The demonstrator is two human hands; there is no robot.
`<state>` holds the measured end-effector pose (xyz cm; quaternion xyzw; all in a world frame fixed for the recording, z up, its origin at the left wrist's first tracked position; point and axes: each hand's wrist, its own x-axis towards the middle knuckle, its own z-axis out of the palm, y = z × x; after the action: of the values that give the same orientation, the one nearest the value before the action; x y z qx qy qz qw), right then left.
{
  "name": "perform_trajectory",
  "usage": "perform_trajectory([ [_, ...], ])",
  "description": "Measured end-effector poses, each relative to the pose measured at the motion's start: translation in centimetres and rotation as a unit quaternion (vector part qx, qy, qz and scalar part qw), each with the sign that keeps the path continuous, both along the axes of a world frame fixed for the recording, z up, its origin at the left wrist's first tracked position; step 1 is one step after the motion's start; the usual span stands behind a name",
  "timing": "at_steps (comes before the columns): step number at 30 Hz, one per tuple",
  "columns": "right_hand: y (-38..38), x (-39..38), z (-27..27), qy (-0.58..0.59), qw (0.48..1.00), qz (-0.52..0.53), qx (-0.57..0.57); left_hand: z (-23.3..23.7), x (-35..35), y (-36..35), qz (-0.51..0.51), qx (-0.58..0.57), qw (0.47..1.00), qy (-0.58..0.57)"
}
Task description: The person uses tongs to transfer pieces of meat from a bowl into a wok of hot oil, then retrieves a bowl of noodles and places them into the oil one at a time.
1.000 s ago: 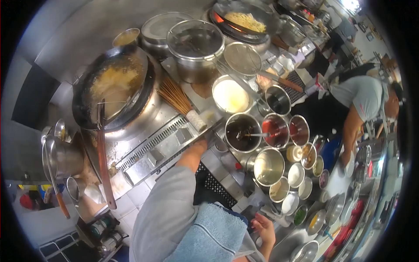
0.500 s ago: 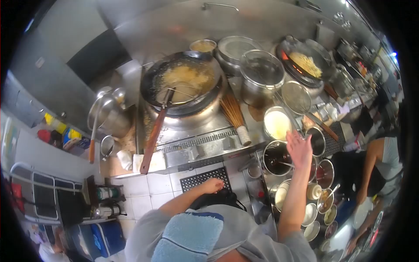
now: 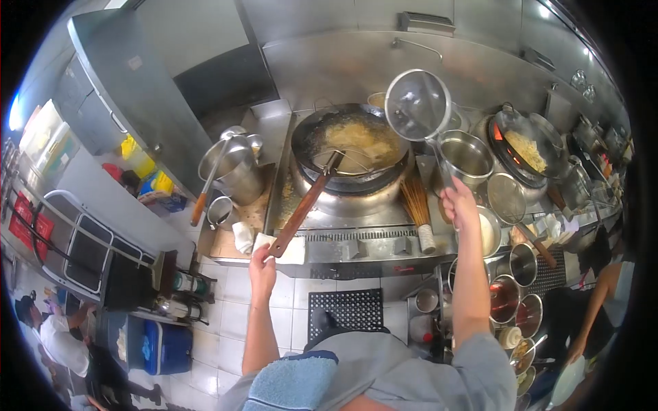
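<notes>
Gripping the mesh skimmer (image 3: 418, 104) by its shaft, the right hand (image 3: 459, 203) holds it raised above the wok (image 3: 353, 140). The left hand (image 3: 261, 266) touches the wooden handle (image 3: 305, 204) at the stove (image 3: 356, 241) front edge; whether its fingers are clenched cannot be told.

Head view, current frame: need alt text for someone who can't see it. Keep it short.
A person's right hand holds a round mesh strainer raised above a wok of frothing yellow food. Their left hand is at the end of a long wooden handle that leans into the wok. Another person stands at the right edge.
</notes>
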<state>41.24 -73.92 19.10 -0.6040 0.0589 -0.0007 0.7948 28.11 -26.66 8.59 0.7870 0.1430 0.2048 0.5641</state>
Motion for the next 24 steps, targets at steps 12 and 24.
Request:
perform_trajectory([
  [12, 9.2, 11.2, 0.9, -0.049, 0.827, 0.027, -0.559, 5.8, 6.5, -2.2, -0.189, 0.501, 0.838, 0.108],
  [24, 12.1, 10.7, 2.9, -0.125, 0.701, 0.122, -0.692, 12.5, 6.6, 1.0, -0.234, 0.501, 0.832, 0.030],
])
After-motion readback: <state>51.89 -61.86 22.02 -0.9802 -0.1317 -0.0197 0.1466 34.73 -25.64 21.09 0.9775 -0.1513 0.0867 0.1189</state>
